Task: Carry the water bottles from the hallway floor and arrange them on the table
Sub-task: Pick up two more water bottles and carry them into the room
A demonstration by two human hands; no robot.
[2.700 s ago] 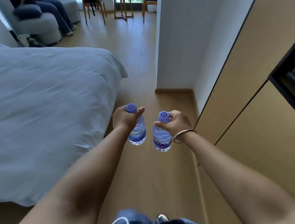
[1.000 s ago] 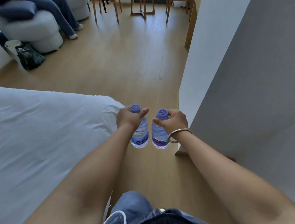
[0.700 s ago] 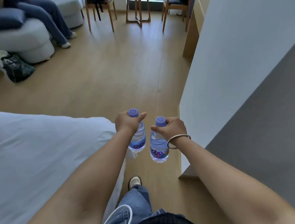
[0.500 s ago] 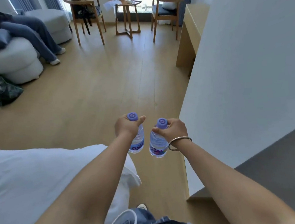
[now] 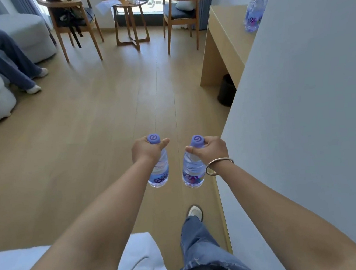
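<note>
We held one water bottle in each hand, both hanging upright above the wooden floor [image 5: 85, 145]. Our left hand [image 5: 146, 151] had its grip clamped around the neck of the left bottle [image 5: 159, 172], fingers curled just under the purple cap and the thumb stretched out toward the other hand. Our right hand [image 5: 213, 149], with a metal bangle [image 5: 218, 165] on the wrist, had its grip clamped on the neck of the right bottle [image 5: 192, 173], thumb and fingers pinching below its cap. The two bottles hung near each other without touching. Far ahead of the right grip and off to its right stood the desk [image 5: 225, 31], light wood, with more bottles [image 5: 255, 10] standing in a cluster at its far end, partly hidden by the grey wall [image 5: 312, 97]. Below the desk sat a dark bin [image 5: 226, 91]. Behind and below the left grip lay a corner of the white bed [image 5: 21, 263]. Far ahead of both grips stood two wooden chairs and a small side table [image 5: 131, 22].
</note>
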